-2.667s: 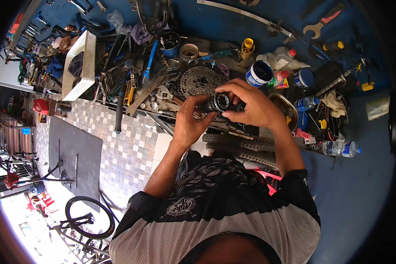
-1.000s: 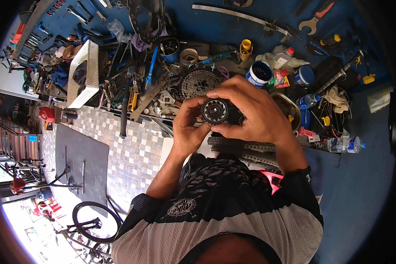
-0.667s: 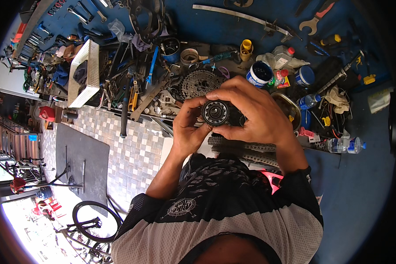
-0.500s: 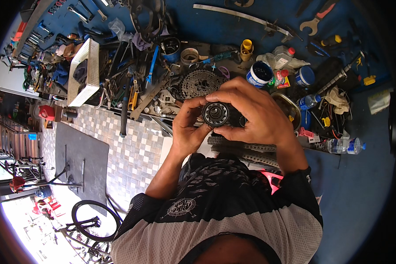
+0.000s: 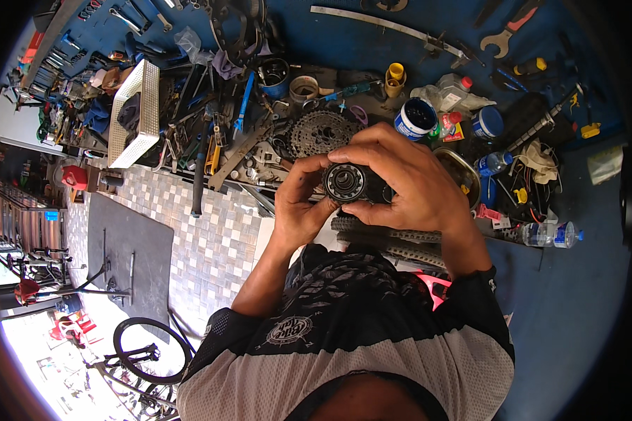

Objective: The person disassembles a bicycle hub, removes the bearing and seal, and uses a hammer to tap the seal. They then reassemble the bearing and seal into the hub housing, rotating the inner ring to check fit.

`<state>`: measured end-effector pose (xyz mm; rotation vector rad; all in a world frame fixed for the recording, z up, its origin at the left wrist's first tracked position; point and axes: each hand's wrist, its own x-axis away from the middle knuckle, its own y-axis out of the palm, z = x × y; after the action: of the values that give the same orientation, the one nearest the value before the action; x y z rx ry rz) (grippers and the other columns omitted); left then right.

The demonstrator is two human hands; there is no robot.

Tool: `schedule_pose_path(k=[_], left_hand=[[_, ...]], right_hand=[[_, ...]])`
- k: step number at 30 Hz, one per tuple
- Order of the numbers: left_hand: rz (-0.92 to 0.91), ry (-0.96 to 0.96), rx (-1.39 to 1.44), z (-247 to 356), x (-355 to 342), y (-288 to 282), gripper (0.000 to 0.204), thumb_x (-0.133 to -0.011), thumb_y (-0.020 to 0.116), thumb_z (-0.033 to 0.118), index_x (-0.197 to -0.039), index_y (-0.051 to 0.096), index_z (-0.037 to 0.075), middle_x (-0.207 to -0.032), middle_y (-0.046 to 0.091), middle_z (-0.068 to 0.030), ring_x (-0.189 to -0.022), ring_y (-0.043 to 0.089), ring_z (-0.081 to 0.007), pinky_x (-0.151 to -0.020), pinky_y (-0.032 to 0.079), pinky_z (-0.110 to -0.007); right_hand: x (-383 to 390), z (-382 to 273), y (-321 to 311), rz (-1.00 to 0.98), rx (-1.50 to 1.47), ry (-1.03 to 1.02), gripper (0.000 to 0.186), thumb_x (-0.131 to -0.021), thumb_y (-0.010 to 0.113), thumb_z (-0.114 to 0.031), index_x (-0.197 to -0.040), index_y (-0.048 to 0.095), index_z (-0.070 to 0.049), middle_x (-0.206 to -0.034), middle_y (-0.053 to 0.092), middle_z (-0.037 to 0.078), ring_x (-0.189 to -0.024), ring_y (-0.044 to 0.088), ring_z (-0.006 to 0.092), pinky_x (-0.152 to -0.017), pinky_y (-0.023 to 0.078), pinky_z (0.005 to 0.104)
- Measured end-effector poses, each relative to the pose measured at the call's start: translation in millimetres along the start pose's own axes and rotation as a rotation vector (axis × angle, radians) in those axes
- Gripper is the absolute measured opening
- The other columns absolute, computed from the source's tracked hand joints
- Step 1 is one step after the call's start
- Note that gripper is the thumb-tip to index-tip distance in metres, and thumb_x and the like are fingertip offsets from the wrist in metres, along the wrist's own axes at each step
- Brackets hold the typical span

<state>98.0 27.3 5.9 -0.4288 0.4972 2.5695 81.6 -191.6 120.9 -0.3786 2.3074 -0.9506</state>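
Note:
Between my two hands is a black bicycle hub [image 5: 345,184], its open round end facing up with a ridged ring and smaller nested rings inside. My left hand [image 5: 303,203] grips its left side, fingertips at the rim and thumb below. My right hand [image 5: 413,179] curls around the right side, fingers across the top and thumb underneath. The far end of the hub is hidden. Just beyond my fingers a cassette of sprockets [image 5: 320,133] lies on the cluttered bench, partly covered by my right hand.
An open tub of dark grease [image 5: 416,118] and a metal tray [image 5: 463,163] stand right of the cassette. Water bottles [image 5: 549,234] lie farther right. Left are a white perforated basket [image 5: 147,105] and many hand tools. Tyres [image 5: 393,235] sit below my hands.

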Motion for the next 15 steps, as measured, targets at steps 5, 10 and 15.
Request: schedule_pose_path(k=[5,10,15], left_hand=[[0.015,0.009,0.004,-1.0,1.7,0.4,0.055,-0.093,0.080,-0.005,-0.142,0.053,-0.001,-0.138,0.065,-0.0148,-0.129,0.066,-0.0241,-0.112,0.054,-0.042],[0.055,0.020,0.007,-0.2,-1.0,4.9,0.054,-0.092,0.082,-0.001,-0.138,0.053,0.000,-0.138,0.064,-0.0139,-0.125,0.065,-0.0213,-0.105,0.055,-0.037],[0.083,0.087,-0.054,0.2,-4.8,9.2,0.052,-0.089,0.076,-0.010,-0.133,0.052,0.003,-0.139,0.062,-0.0157,-0.122,0.066,-0.0219,-0.102,0.056,-0.037]], right_hand=[[1.2,-1.2,0.2,0.036,-0.033,0.019,0.064,-0.077,0.092,-0.029,-0.134,0.067,-0.011,-0.124,0.064,0.010,-0.107,0.070,0.0329,-0.086,0.060,0.0433],[3.1,-5.1,-1.9,0.070,-0.041,0.065,0.065,-0.076,0.093,-0.031,-0.132,0.067,-0.009,-0.120,0.066,0.010,-0.104,0.071,0.0323,-0.084,0.060,0.0417],[4.0,-6.7,3.3,0.131,-0.005,0.102,0.066,-0.076,0.094,-0.033,-0.130,0.067,-0.007,-0.115,0.067,0.011,-0.102,0.072,0.0321,-0.083,0.060,0.0412]])
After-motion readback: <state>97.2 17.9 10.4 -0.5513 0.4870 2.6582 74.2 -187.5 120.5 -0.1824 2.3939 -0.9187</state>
